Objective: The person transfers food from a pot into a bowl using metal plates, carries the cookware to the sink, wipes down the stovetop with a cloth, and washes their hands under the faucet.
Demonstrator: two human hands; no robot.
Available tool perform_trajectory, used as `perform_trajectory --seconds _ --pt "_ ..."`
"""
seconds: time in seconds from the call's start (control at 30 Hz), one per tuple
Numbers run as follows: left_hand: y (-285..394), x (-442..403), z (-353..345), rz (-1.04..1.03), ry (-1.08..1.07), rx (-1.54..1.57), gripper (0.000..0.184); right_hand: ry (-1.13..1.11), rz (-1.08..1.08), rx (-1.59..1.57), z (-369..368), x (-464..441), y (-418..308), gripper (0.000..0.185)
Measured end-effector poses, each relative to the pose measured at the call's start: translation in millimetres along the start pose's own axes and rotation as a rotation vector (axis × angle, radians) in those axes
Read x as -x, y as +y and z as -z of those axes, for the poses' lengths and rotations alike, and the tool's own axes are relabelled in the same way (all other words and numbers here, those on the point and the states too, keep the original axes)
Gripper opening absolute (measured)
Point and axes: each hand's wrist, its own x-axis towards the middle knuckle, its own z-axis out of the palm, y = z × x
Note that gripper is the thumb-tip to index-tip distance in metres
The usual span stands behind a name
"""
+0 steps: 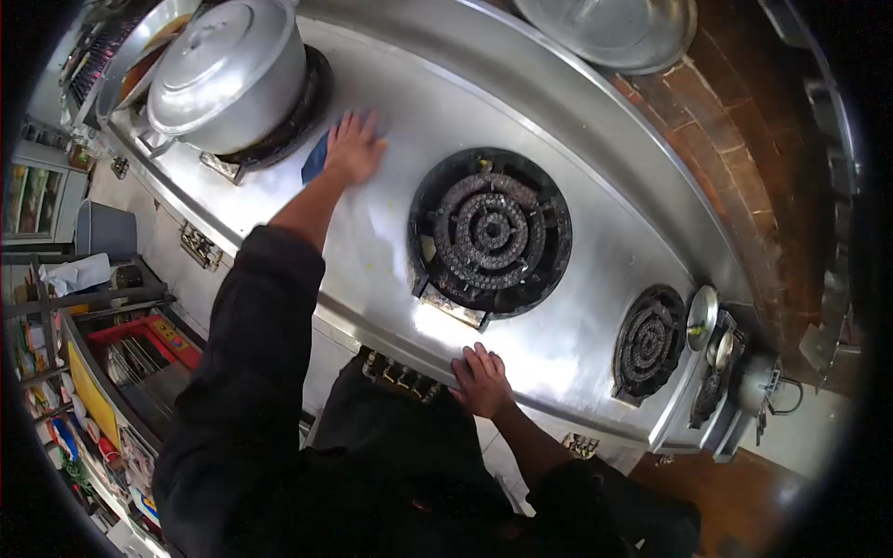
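My left grip (pixel 355 149) lies flat, fingers spread, a blue cloth (pixel 314 164) partly beneath it on the bench (pixel 372 251); I'd press evenly through the palm. My right grip (pixel 482 386), loosely open, rests seemingly empty.

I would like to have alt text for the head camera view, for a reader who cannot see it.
A person's left hand lies spread over a blue cloth on a shiny steel stovetop, beside a large lidded pot. The right hand rests at the stovetop's front edge, near a round black burner.
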Motion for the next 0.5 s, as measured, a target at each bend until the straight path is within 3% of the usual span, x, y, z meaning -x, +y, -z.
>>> perform_trajectory --seconds 0.13,0.17,0.3,0.33,0.4,0.47,0.5 --pt "3 45 16 -0.422 -0.061 0.129 0.046 0.044 -0.011 0.020 -2 2 1 0.057" --pt "17 75 43 -0.472 -0.181 0.159 0.043 0.014 -0.036 -0.023 1 2 0 0.062" --pt "25 190 46 -0.431 -0.282 0.327 0.035 0.055 -0.033 -0.009 0 4 -2 0.060" --pt "21 196 49 -0.493 -0.206 0.478 0.034 0.066 -0.033 -0.013 0 2 -1 0.060" --pt "-1 197 53 -0.422 -0.096 0.615 0.034 0.045 -0.046 -0.011 2 5 -2 0.058" --pt "-28 185 98 -0.189 -0.095 0.702 0.034 0.041 -0.048 -0.009 3 5 -4 0.056" --pt "-51 171 121 -0.238 -0.035 0.537 0.036 0.053 -0.042 -0.006 5 5 -5 0.055"
